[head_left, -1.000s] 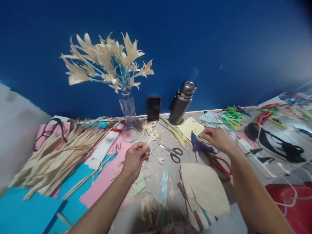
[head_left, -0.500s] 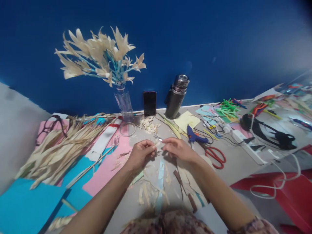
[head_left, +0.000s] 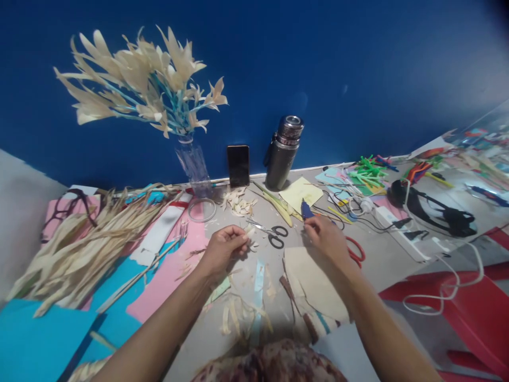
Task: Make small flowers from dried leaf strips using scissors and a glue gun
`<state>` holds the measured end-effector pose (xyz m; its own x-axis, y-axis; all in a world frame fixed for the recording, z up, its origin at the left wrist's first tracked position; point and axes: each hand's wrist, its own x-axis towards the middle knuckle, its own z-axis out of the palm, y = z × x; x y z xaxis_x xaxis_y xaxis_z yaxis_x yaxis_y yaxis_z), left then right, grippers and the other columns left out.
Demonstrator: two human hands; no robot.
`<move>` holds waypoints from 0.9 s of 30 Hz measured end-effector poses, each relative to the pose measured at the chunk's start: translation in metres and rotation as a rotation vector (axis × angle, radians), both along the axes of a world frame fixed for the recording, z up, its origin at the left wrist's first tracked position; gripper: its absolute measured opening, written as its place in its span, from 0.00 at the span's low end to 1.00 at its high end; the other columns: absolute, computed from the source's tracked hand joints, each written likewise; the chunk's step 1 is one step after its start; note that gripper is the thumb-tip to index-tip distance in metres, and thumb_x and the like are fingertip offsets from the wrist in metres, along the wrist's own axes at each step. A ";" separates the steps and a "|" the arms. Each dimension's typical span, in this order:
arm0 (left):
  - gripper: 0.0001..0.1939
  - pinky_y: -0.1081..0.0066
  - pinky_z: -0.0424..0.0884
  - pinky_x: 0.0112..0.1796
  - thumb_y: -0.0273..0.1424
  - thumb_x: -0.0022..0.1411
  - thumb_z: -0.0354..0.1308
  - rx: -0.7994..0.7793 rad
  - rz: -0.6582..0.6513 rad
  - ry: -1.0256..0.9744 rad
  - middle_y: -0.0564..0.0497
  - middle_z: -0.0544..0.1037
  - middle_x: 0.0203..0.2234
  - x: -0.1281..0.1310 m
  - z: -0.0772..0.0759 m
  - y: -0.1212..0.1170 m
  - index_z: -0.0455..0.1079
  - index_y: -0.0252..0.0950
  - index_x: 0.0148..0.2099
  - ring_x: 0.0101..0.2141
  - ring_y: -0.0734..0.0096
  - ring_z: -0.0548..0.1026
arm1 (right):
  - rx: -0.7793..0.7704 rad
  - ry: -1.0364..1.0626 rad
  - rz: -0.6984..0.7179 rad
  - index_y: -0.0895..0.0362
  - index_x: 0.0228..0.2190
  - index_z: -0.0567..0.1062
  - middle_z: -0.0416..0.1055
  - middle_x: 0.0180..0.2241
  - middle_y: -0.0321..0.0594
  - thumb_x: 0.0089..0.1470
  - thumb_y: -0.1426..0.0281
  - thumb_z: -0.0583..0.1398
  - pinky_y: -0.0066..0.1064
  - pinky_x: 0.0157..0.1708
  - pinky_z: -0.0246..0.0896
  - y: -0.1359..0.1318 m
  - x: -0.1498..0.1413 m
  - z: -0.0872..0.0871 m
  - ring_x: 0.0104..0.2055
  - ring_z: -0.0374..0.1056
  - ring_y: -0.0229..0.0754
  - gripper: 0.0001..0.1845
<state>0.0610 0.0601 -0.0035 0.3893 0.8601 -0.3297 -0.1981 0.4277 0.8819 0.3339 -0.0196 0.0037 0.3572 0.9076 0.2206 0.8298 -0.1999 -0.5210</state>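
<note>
My left hand (head_left: 227, 246) pinches a small pale piece of corn husk (head_left: 249, 232) between thumb and fingertips. My right hand (head_left: 328, 239) is closed on a blue glue gun (head_left: 306, 210); its nozzle end shows beyond the fingers while the hand covers the rest. Between the hands lie small scissors (head_left: 277, 236) with dark handles, their blades pointing toward the left hand. Just past them sits a heap of cut husk petals (head_left: 239, 202). Partly behind my right wrist shows the red handle of larger scissors (head_left: 357, 251).
A clear bottle (head_left: 193, 167) holding husk flowers, a phone (head_left: 238, 165) and a metal flask (head_left: 283, 154) stand along the blue wall. Dried husks (head_left: 91, 244) cover the left side over coloured paper. Cables, a power strip (head_left: 400, 233) and a black headset (head_left: 433, 212) lie right.
My right hand has moved right, from beside the small scissors to the glue gun. The scissors now lie uncovered on the table. My left hand still pinches the husk piece. The view has shifted slightly.
</note>
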 end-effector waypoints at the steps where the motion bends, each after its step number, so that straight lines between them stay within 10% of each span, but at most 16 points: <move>1: 0.13 0.78 0.62 0.21 0.33 0.47 0.72 0.018 -0.004 0.031 0.52 0.75 0.18 0.000 0.001 0.001 0.72 0.33 0.29 0.18 0.78 0.68 | -0.010 -0.150 -0.005 0.58 0.38 0.78 0.77 0.41 0.50 0.54 0.71 0.55 0.42 0.45 0.63 -0.002 0.015 -0.001 0.44 0.70 0.53 0.13; 11: 0.07 0.76 0.60 0.19 0.26 0.45 0.69 0.173 -0.155 0.290 0.51 0.73 0.15 0.043 0.007 0.015 0.73 0.33 0.24 0.16 0.75 0.68 | -0.185 -0.515 0.269 0.61 0.57 0.70 0.75 0.51 0.52 0.50 0.80 0.56 0.40 0.52 0.58 0.000 0.070 -0.013 0.51 0.67 0.54 0.31; 27: 0.10 0.79 0.51 0.14 0.28 0.44 0.70 0.029 -0.175 0.224 0.51 0.72 0.13 0.068 0.001 0.024 0.71 0.32 0.27 0.12 0.80 0.62 | -0.086 -0.329 0.117 0.64 0.56 0.68 0.71 0.46 0.55 0.64 0.67 0.50 0.40 0.47 0.60 -0.008 0.087 -0.016 0.48 0.66 0.55 0.23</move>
